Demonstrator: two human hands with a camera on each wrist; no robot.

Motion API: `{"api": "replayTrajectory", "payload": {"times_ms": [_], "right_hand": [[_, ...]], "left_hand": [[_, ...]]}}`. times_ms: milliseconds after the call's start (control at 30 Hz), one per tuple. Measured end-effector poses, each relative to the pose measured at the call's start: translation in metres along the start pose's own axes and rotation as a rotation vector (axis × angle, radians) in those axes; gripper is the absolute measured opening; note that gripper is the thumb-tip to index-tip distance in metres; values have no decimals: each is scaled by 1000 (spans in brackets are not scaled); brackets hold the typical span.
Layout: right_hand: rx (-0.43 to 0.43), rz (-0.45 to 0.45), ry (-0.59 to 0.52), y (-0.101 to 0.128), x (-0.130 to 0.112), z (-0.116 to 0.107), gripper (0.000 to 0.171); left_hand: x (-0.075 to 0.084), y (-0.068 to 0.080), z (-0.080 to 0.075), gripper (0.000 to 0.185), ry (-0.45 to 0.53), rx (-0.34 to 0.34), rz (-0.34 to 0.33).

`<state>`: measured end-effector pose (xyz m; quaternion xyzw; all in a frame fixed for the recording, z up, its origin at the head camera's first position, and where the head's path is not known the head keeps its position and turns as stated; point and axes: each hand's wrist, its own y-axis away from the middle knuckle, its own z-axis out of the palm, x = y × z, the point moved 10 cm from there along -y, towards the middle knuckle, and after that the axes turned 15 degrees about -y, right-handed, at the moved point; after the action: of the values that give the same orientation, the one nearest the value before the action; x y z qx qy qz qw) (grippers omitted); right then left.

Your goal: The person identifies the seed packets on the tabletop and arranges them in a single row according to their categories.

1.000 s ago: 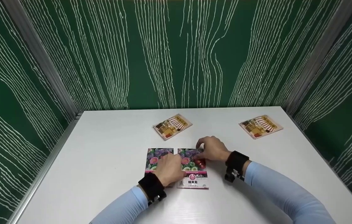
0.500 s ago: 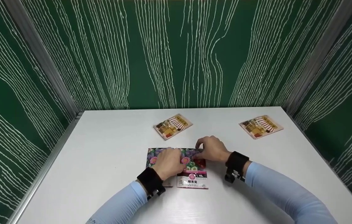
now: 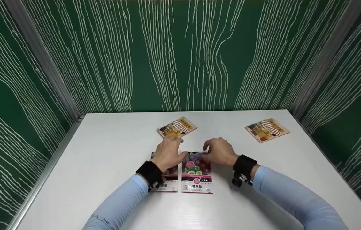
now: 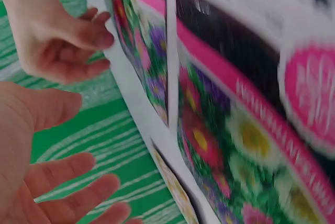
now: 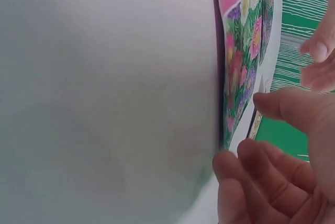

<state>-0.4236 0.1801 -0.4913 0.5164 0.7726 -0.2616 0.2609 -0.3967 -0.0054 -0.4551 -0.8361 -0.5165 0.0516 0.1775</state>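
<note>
Two flower seed packets lie side by side on the white table, a narrow gap between them. In the head view my left hand [image 3: 167, 154] covers much of the left packet [image 3: 169, 187], its fingertips reaching the near edge of a yellow packet [image 3: 180, 126] with a striped awning print. Left wrist view: the left hand's fingers are spread and hold nothing, above the left packet's flower picture [image 4: 251, 145]. My right hand [image 3: 221, 152] is at the top right corner of the right packet [image 3: 196, 172]. Right wrist view: the right thumb and curved fingers [image 5: 230, 169] stand apart beside that packet [image 5: 242, 62].
A second yellow packet [image 3: 267, 129] lies at the back right of the table [image 3: 103, 153]. Green panels [image 3: 155, 57] with white wavy lines stand behind and at both sides, with grey metal posts [image 3: 52, 67] at the corners.
The left hand has lifted off the seed packets and moved away from me toward the nearer yellow packet, uncovering the lower part of the left packet. The right hand has barely moved.
</note>
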Motion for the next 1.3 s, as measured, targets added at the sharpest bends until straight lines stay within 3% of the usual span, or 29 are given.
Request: {"api": "replayTrajectory", "payload": {"times_ms": [233,433,767,1067,1100,1300], "right_hand": [[43,14,0,0,1,-7,22],[60,8,9,3,-1,-6,27],[68,-13,6,6,2,-7,34],[53,3,-19,4,1,-4,36],[49,7,-22,4,1,-4,36],[52,15,-31,7,4,-12,38]], "left_hand": [[-18,-23,6,54,-10,-24,-32],[-37,-40,21,64,-48,-79,-63],[-80,-68,46,89,-69,-191,-234],[-105,-83,68,103,-81,-283,-332],[-113,-86,79,110,-85,-266,-330],[-113,-93,99,115,-22,-307,-356]]}}
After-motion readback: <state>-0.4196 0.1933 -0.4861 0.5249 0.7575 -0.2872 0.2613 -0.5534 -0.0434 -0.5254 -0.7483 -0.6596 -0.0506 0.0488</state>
